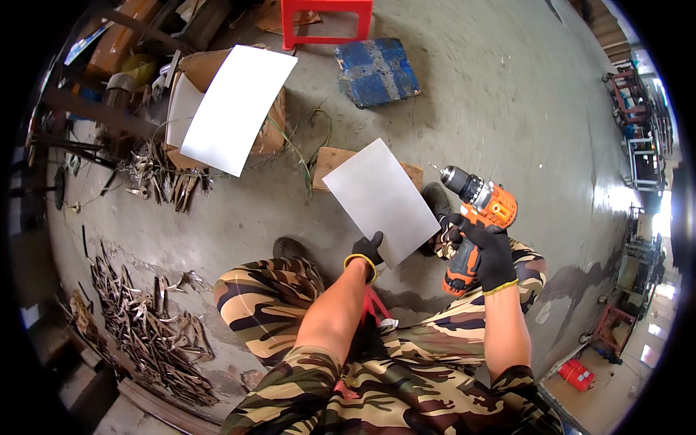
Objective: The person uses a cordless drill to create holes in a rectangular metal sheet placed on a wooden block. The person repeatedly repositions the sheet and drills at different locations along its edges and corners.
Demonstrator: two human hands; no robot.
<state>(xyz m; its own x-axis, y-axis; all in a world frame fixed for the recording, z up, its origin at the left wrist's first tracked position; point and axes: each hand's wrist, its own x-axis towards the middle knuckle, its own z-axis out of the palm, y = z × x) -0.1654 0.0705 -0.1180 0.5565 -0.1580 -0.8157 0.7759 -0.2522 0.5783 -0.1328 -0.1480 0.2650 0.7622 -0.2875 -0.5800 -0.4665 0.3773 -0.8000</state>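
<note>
Left hand [367,251] gripping 1 grey sheet [380,197], right hand [496,259] holding orange drill [499,208]

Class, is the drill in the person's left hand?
No, the right hand grips the drill, while the left hand holds a pale sheet.

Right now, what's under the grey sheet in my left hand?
Parts of a wooden board show past the edges of the grey sheet. The board's middle is covered, and I can't see what else the sheet hides.
</note>
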